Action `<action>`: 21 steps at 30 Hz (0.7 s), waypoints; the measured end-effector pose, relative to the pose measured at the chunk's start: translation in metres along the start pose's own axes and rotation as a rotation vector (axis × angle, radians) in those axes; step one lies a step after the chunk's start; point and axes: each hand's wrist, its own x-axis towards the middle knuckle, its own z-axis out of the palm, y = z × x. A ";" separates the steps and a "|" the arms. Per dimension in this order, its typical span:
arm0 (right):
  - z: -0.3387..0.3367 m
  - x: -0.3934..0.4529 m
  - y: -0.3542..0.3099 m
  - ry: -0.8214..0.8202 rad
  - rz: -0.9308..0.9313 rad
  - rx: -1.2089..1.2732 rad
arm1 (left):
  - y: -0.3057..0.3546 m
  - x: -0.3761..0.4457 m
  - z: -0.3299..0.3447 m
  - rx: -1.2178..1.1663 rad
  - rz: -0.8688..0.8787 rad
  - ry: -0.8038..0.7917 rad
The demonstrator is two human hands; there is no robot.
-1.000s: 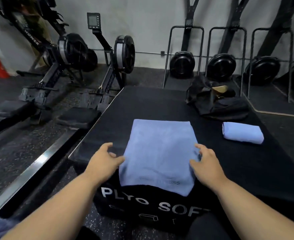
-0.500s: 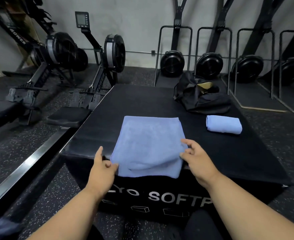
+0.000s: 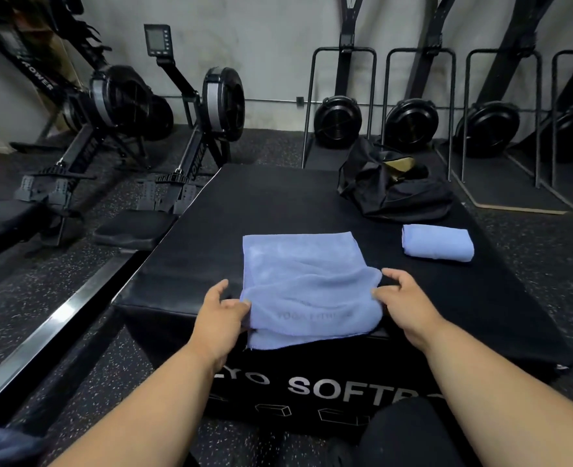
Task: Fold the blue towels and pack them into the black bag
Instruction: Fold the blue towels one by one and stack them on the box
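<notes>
while both hands are on it, the blue towel (image 3: 303, 281) sits at the near edge of the black plyo box (image 3: 268, 200), its front hem hanging a bit over that edge above the white lettering on the box's front face. the left hand (image 3: 222, 313) is pinching the towel's near left corner, thumb on top and fingers curled underneath the cloth. the right hand (image 3: 404, 303) pinches the near right side the same way, and the fabric between the two hands is bunched up into a soft fold lying over the flat part. the far half of the towel lies flat on the box top.

a second, already folded towel (image 3: 438, 243) lies near the right edge of the box, well apart from the first one. just behind it, at the far right corner, is the black bag (image 3: 396, 193), slumped and open at the top with something tan showing inside.

room looks like a gym: dark speckled rubber floor (image 3: 76, 284), grey concrete wall (image 3: 271, 45). two rowing machines (image 3: 190, 136) stand off the box's left side, one with a small monitor on an arm. along the back wall there's a row of upright black machines with round flywheels (image 3: 337, 121) and metal frames. a dark knee shows at the bottom, under the right forearm.
</notes>
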 end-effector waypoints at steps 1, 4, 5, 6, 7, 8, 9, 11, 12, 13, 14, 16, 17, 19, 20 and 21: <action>0.000 -0.002 0.001 -0.036 0.005 0.025 | -0.002 0.003 -0.001 0.023 0.005 0.012; 0.001 -0.001 -0.001 -0.148 -0.007 0.031 | 0.000 0.007 -0.001 0.106 0.017 0.035; 0.002 0.000 -0.003 -0.181 -0.003 0.030 | 0.000 0.006 0.001 0.108 0.011 0.036; 0.002 0.002 -0.004 -0.202 0.000 0.039 | -0.001 0.004 0.002 0.096 -0.004 0.032; 0.001 0.004 -0.005 -0.215 0.006 0.063 | -0.004 0.002 0.004 0.088 -0.020 0.029; 0.000 0.006 -0.007 -0.220 0.011 0.097 | -0.010 -0.001 0.004 0.093 -0.032 0.030; 0.000 0.005 -0.010 -0.222 0.015 0.129 | -0.017 -0.003 0.005 0.128 -0.037 0.036; 0.001 0.007 -0.012 -0.224 0.021 0.155 | -0.030 -0.006 0.006 0.234 -0.021 0.067; 0.002 0.009 -0.010 -0.229 0.017 0.139 | -0.035 -0.007 0.006 0.273 -0.013 0.094; 0.003 0.008 -0.009 -0.230 0.016 0.089 | -0.038 -0.009 0.006 0.296 -0.008 0.122; 0.004 0.009 -0.006 -0.236 0.012 0.037 | -0.039 -0.011 0.005 0.315 -0.009 0.146; 0.006 0.011 -0.002 -0.255 0.014 -0.057 | -0.041 -0.012 0.002 0.343 0.005 0.181; 0.006 0.008 -0.004 -0.259 0.005 -0.102 | -0.043 -0.012 0.001 0.353 0.012 0.201; 0.006 0.006 -0.003 -0.256 -0.022 -0.133 | -0.045 -0.011 -0.001 0.375 0.009 0.251; 0.006 0.007 0.000 -0.251 -0.037 -0.129 | -0.044 -0.012 -0.001 0.380 0.002 0.271; 0.006 0.005 0.002 -0.239 -0.047 -0.125 | -0.044 -0.012 0.000 0.379 -0.025 0.277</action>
